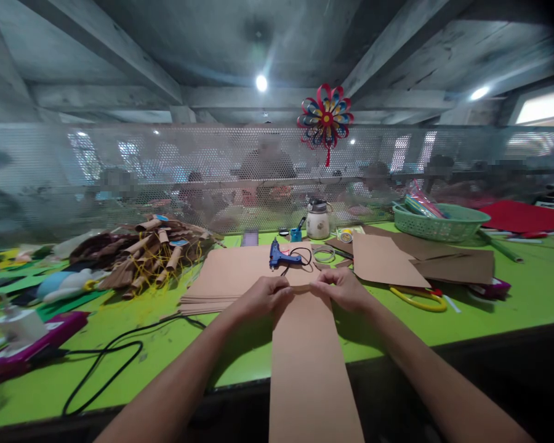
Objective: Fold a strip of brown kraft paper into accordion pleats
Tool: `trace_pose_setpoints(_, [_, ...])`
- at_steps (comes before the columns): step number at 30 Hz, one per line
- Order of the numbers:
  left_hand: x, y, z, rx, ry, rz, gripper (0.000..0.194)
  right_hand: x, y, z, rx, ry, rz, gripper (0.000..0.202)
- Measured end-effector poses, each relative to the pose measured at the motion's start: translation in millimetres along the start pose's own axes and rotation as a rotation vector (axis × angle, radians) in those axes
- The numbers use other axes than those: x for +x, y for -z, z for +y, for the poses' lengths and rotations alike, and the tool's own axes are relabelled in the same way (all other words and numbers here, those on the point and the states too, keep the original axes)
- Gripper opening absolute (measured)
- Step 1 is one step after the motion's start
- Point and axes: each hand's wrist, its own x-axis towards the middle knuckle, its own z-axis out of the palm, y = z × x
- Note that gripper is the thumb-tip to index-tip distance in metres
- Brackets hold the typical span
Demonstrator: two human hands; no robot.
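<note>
So, 2 hands (268,295) (346,289) on 1 brown strip (308,363), 1 glue gun (281,258) beyond.

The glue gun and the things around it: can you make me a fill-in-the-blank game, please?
1. The glue gun is coloured ____.
2. The left hand and right hand hold the paper strip, making ____ hands.
3. The table top is bright ____.

Missing words: blue; two; green.

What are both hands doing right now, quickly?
Left hand: closed, pinching the far end of the long brown paper strip.
Right hand: closed, pinching the same end at its right side.
</note>
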Motion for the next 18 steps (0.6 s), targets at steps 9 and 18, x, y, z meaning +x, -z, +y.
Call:
trace_pose_setpoints(9, [-1.3,6.7,-1.2,-0.179,0.018,-0.087,0.041,0.4,4.9,-2.8,0.202,-0.099,-0.132,0.030])
trace_pose_setpoints(18, [0.8,8.1,-0.1,-0.203,-0.006,-0.001,0.044,2.7,9.3,3.6,0.332,-0.111,-0.040,0.034])
